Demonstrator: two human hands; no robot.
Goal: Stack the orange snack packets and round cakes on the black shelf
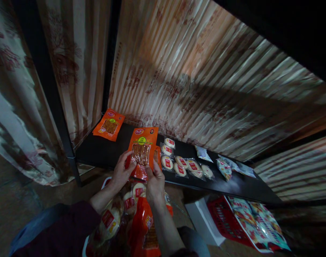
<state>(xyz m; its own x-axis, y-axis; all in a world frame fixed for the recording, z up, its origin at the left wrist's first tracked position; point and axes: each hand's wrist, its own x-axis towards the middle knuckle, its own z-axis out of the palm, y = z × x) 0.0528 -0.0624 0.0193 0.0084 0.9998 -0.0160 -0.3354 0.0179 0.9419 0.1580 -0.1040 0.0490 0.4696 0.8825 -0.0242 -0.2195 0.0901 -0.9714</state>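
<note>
An orange snack packet (pixel 143 142) with a clear window over brown sticks is held upright between my two hands. My left hand (pixel 123 168) grips its lower left edge, thumb on the front. My right hand (pixel 154 181) pinches the lower right side. Behind it, part of another orange packet (pixel 157 155) shows; I cannot tell whether it is held too. A similar orange packet (pixel 109 125) lies at the left end of the black shelf (pixel 94 151). Right of my hands, several round wrapped pastries (pixel 167 162) lie on the shelf.
Small white bags (pixel 202 153) and a coloured bag (pixel 224 168) lie further right on the shelf. Below my arms is a container with wrapped pastries (pixel 109 219) and orange packets (pixel 144 228). A white box (pixel 204 221) and a red basket (pixel 223 217) of bags stand under the shelf.
</note>
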